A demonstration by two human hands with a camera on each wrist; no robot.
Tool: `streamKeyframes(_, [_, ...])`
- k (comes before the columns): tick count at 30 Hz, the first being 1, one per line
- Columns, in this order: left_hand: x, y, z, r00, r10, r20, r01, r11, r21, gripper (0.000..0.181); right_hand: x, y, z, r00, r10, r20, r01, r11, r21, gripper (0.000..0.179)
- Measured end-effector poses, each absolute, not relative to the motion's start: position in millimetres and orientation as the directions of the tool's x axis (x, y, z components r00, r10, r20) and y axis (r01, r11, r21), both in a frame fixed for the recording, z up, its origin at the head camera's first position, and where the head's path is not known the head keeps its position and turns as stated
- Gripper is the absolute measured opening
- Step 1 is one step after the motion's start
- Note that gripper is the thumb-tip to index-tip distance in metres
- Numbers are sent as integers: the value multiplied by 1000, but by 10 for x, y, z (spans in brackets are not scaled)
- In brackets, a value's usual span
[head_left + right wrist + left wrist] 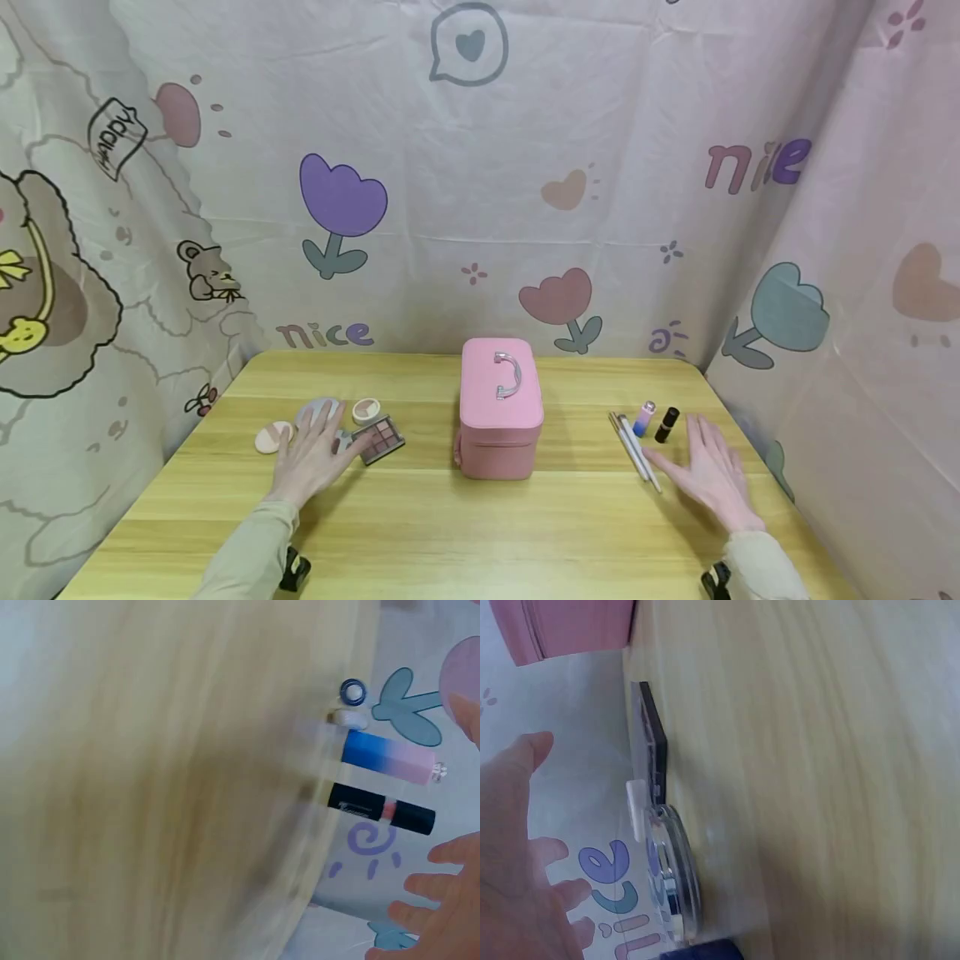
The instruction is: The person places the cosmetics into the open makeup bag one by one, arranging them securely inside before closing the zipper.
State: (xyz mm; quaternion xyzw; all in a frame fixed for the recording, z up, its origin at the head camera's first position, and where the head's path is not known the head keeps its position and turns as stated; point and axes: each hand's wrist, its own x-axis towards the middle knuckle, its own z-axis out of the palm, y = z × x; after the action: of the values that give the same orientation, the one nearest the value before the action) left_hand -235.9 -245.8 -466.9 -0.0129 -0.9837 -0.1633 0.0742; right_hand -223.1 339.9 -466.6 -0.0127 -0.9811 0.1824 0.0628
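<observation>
My left hand point(311, 458) hovers, fingers spread, above several cosmetics. Beneath and around it are an eyeshadow palette point(382, 440), a small round compact point(367, 410), a two-tone round piece point(272, 437) and a partly hidden greyish round compact point(318, 406). In the left wrist view the palette point(651, 742) lies beyond a clear-edged round case point(676, 877). My right hand point(711, 479), also spread and holding nothing, is beside a black lipstick tube point(667, 425), a pink-and-blue lipstick tube point(643, 418) and slim pencil-like sticks point(636, 450). Both tubes stand upright.
A pink cosmetic case point(498, 454) with a silver handle point(513, 375) stands lid down at the middle of the wooden table point(450, 542), between the hands. Printed curtains point(465, 167) enclose the back and both sides.
</observation>
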Motion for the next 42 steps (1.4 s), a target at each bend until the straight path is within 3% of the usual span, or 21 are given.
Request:
streamKeyframes(8, [-2363,-2323,-4582,-992,12,122,62,908,414,86,-2249,3283,-4554,-989,61,136,-12,877,-480,113])
streamKeyframes(15, [-2343,-2185,-4468,-999,36,37,51,800,597,83,-2249,3091,-4401,-983,93,160,-16,820,-572,106])
streamKeyframes(21, [-2297,-2051,-4375,-992,109,71,126,676,727,76,-2236,2935,-4317,-973,108,202,-46,774,-632,99])
streamKeyframes(35, [-2288,-1643,-4277,-986,120,115,163,557,814,68,-2320,2534,-4305,-961,47,273,-156,720,-676,86])
streamKeyframes(42, [-2251,-1434,-4298,-986,139,86,147,524,839,68,-2356,2290,-4330,-972,22,233,-158,673,-722,82])
